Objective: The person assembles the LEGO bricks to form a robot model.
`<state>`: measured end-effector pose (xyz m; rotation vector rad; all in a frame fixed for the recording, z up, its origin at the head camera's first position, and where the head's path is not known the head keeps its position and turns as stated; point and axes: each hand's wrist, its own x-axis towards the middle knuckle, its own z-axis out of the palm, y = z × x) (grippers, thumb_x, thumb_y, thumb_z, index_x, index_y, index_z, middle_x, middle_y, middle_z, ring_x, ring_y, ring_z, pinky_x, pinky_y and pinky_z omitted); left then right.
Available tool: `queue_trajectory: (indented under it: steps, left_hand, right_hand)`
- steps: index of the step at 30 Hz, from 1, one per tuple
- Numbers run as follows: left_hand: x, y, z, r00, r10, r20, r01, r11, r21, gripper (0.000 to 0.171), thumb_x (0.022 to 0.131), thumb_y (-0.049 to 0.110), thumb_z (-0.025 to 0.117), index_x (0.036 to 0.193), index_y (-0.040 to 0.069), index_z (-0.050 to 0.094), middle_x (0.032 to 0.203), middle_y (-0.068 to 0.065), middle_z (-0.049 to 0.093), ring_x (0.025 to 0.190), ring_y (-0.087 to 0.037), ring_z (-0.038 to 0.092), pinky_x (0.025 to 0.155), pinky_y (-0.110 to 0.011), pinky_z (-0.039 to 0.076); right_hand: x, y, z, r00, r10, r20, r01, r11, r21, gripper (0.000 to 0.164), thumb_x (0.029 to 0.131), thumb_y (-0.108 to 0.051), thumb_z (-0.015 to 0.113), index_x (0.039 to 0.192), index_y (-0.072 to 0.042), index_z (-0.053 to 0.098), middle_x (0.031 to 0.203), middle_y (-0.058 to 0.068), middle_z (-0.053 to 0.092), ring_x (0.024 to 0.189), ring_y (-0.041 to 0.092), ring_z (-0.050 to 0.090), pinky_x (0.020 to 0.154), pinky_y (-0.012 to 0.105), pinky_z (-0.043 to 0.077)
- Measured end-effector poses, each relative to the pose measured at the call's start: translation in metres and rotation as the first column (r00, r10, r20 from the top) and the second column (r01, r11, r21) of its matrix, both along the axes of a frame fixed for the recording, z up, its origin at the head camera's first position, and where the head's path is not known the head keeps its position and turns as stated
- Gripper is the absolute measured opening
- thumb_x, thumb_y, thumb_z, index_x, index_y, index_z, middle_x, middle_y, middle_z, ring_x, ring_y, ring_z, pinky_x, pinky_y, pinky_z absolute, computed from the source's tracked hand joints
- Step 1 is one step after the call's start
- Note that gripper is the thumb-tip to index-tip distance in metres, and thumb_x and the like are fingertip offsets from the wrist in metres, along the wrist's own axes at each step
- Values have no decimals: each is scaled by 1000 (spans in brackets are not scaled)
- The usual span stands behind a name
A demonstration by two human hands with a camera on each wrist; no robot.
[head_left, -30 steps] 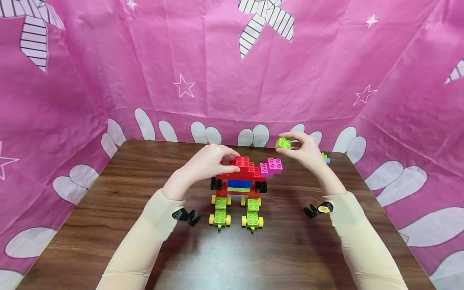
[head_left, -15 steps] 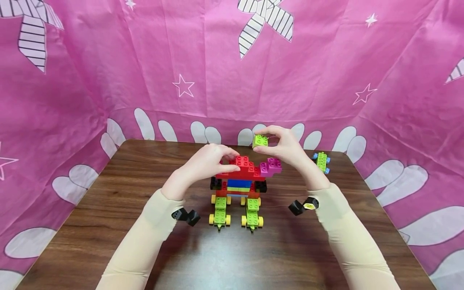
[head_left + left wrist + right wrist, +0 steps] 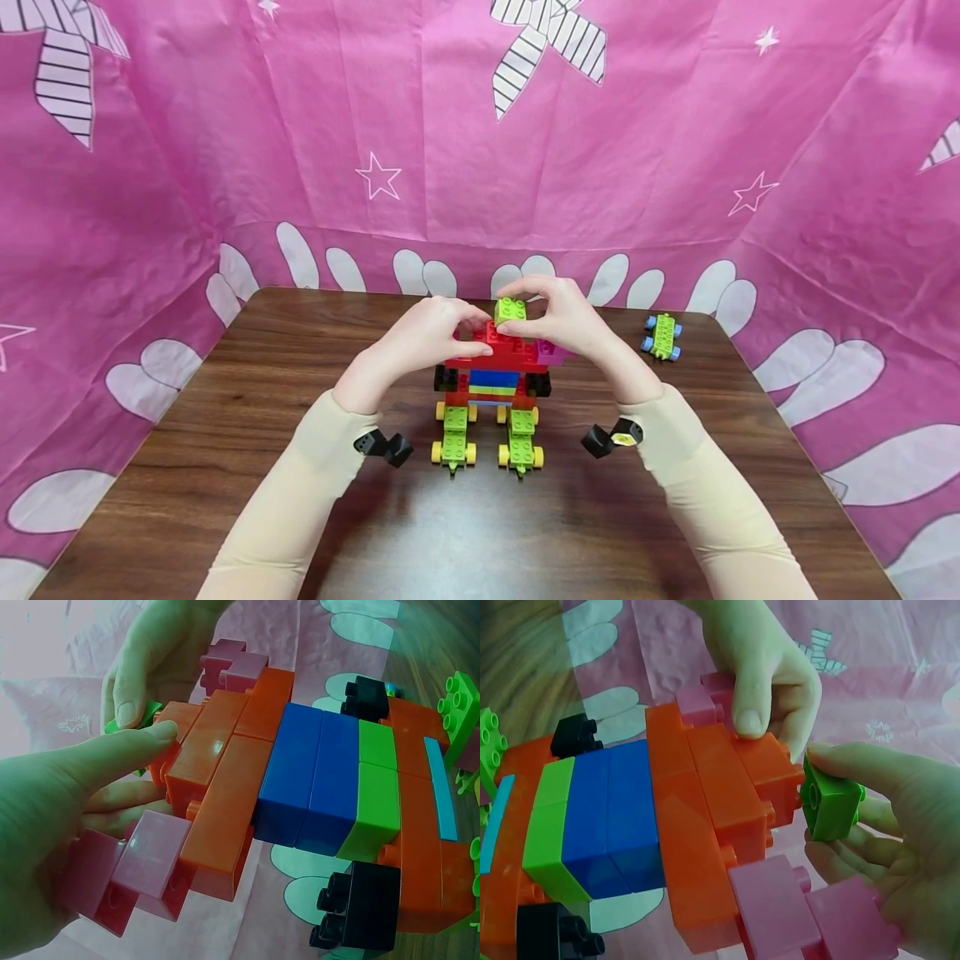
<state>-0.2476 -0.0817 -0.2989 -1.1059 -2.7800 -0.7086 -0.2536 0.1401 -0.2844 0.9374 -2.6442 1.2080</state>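
Note:
A figure of toy building bricks stands mid-table, with stepped red bricks [image 3: 501,361] on top, blue bricks [image 3: 493,379] beneath and black bricks [image 3: 538,384] at the sides. Its feet are two green wheeled bases [image 3: 454,437] with yellow wheels. My left hand [image 3: 430,332] grips the red top from the left, thumb on its near face. Between thumb and fingers of my right hand [image 3: 567,320] is a light green brick [image 3: 834,804], right at the studs of the uppermost red brick [image 3: 769,776]. Pink bricks [image 3: 776,904] jut out from the figure's sides, partly behind my hands.
At the table's back right lies a green wheeled base [image 3: 663,337] with blue wheels. The brown wooden table [image 3: 480,533] ends at a pink patterned cloth [image 3: 465,150] hanging behind and at the sides.
My right hand has carried the green brick leftward and down, from right of the figure to over its red top. The blue-wheeled base has come into full view. My left hand has stayed in place.

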Motion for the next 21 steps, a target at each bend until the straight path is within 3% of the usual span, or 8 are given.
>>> queue_trajectory:
  steps: [5, 11, 21]
  left_hand:
    - [0, -1, -1, 1000, -1, 0, 1, 1000, -1, 41, 83, 36, 75, 114, 9, 71, 103, -2, 73, 91, -15, 67, 83, -32, 54]
    - [-1, -2, -1, 1000, -11, -13, 11, 1000, -16, 38, 82, 36, 76, 111, 11, 72, 102, -1, 73, 83, -12, 64, 76, -29, 54]
    - [-1, -2, -2, 1000, -2, 6, 2, 999, -42, 38, 81, 35, 77, 110, 11, 73, 102, 0, 73, 88, -14, 66, 78, -30, 54]
  right_hand:
    - [2, -2, -1, 999, 7, 35, -7, 1000, 1, 41, 75, -16, 83, 113, -5, 70, 111, 10, 69, 106, 25, 61, 87, 41, 54]
    - [4, -6, -2, 1000, 20, 11, -21, 999, 25, 41, 75, -17, 83, 112, -5, 70, 110, 9, 70, 104, 23, 62, 85, 38, 55]
    - [6, -7, -2, 1000, 12, -10, -12, 998, 64, 42, 74, -19, 84, 112, -6, 70, 111, 9, 70, 101, 22, 65, 83, 37, 55]
